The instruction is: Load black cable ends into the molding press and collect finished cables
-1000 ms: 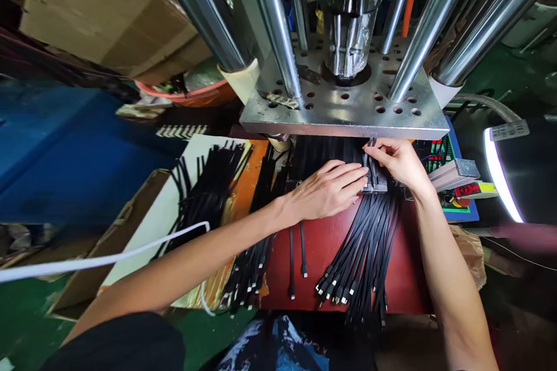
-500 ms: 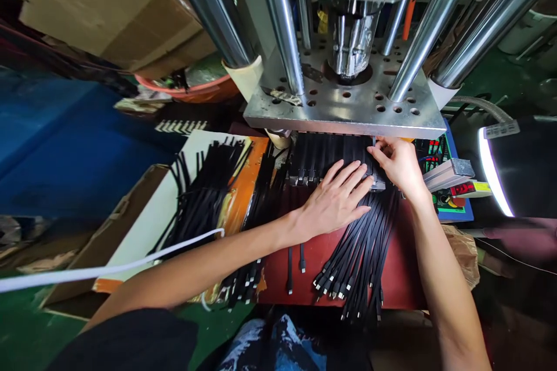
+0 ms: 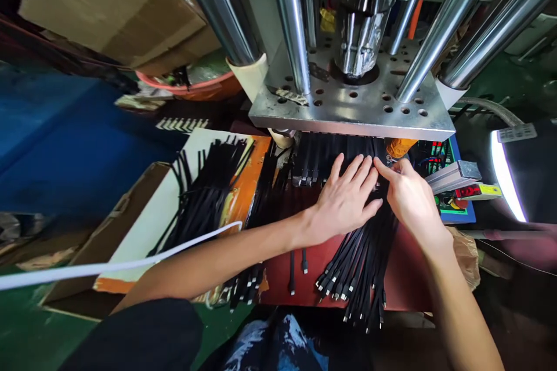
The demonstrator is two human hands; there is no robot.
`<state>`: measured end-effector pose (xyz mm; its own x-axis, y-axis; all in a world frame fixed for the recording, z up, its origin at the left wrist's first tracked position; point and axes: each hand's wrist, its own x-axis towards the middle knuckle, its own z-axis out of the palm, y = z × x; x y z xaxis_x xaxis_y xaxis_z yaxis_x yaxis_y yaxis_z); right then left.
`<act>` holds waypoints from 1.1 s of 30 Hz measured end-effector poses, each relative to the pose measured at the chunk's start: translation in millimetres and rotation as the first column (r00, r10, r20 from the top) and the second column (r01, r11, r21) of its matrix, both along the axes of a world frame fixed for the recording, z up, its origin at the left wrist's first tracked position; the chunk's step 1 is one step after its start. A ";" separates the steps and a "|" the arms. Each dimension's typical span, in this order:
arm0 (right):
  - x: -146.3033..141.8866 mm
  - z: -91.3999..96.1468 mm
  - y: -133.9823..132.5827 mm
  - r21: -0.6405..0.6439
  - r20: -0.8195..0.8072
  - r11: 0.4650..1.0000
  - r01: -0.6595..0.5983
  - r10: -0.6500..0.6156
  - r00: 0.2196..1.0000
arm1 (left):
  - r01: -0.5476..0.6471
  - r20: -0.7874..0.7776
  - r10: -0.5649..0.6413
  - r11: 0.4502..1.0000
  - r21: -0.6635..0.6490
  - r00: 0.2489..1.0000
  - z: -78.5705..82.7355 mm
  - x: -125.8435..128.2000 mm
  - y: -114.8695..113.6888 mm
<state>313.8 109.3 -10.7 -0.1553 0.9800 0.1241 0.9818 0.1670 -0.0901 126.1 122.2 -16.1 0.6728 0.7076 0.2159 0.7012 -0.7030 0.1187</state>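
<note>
Under the press plate, a row of flat black cables (image 3: pixel 335 153) lies side by side in a dark fixture (image 3: pixel 304 181). My left hand (image 3: pixel 347 197) rests palm down across the row, open with its fingers spread. Close beside its fingertips, my right hand (image 3: pixel 409 194) is at the fixture's right end. One digit points onto the cables there and the other fingers are curled; anything inside them is hidden. A fan of black cables (image 3: pixel 354 272) with metal plug ends hangs toward me below both hands. Two single cable ends (image 3: pixel 305 261) show to their left.
The thick steel press plate (image 3: pixel 352 122) and its guide rods (image 3: pixel 290 23) stand just above my hands. To the left, a white board (image 3: pixel 143 223) bears more black cables. A white cord (image 3: pixel 130 265) crosses my left arm. A lit lamp (image 3: pixel 507 174) and control panel (image 3: pixel 456 203) are right.
My right hand has drawn back from under the plate edge toward me, uncovering an orange part. My left hand has shifted slightly right over the cables. The whole view has moved slightly.
</note>
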 end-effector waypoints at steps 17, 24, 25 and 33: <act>-10.4 9.3 114.2 -0.039 -0.069 0.992 0.122 -0.124 0.990 | -0.105 0.013 0.107 0.987 -0.121 0.994 22.2 29.7 109.6; -4.4 -0.5 47.1 -0.038 -0.062 0.994 0.101 -0.104 0.993 | -0.133 0.027 0.141 0.970 -0.202 0.990 21.0 32.4 118.6; -5.1 -0.6 47.5 -0.051 -0.055 0.993 0.105 -0.108 0.993 | -0.136 0.029 0.146 0.966 -0.221 0.989 23.3 34.6 120.1; -13.0 7.9 45.3 -0.046 -0.140 0.996 0.078 -0.083 0.987 | 0.045 0.179 0.005 0.962 -0.271 0.984 65.7 -15.9 17.9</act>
